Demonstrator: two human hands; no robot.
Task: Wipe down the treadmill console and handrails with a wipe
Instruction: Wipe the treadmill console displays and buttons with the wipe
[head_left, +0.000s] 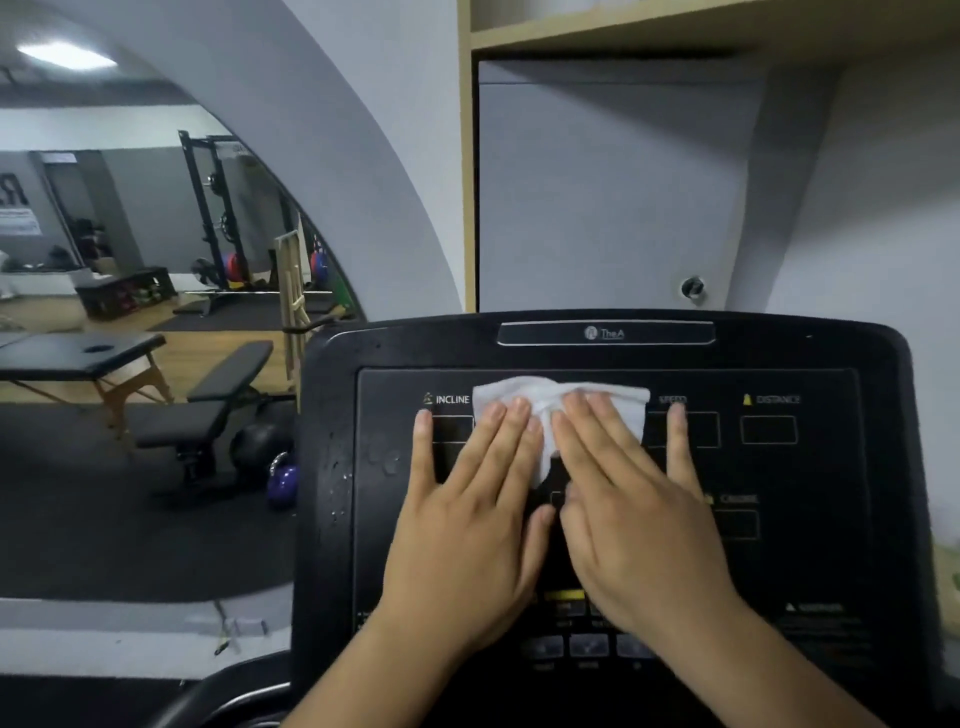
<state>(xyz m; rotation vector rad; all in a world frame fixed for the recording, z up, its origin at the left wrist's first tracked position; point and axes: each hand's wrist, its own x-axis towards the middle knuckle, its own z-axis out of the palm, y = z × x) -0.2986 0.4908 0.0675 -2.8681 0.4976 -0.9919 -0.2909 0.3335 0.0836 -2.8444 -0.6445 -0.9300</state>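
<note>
The black treadmill console (810, 467) fills the lower right, with INCLINE, SPEED and DISTANCE labels above small display windows. A white wipe (545, 397) lies flat on the upper middle of the panel. My left hand (467, 519) and my right hand (634, 509) rest side by side, palms down, fingers spread, with the fingertips pressing the wipe against the console. Part of a dark curved handrail (223, 696) shows at the bottom left. Small droplets glisten on the console's left border.
A grey wall and a wooden shelf (623, 31) rise behind the console. To the left, a gym floor holds a black weight bench (208, 400), a massage table (78, 353), a purple kettlebell (283, 486) and a squat rack (213, 208).
</note>
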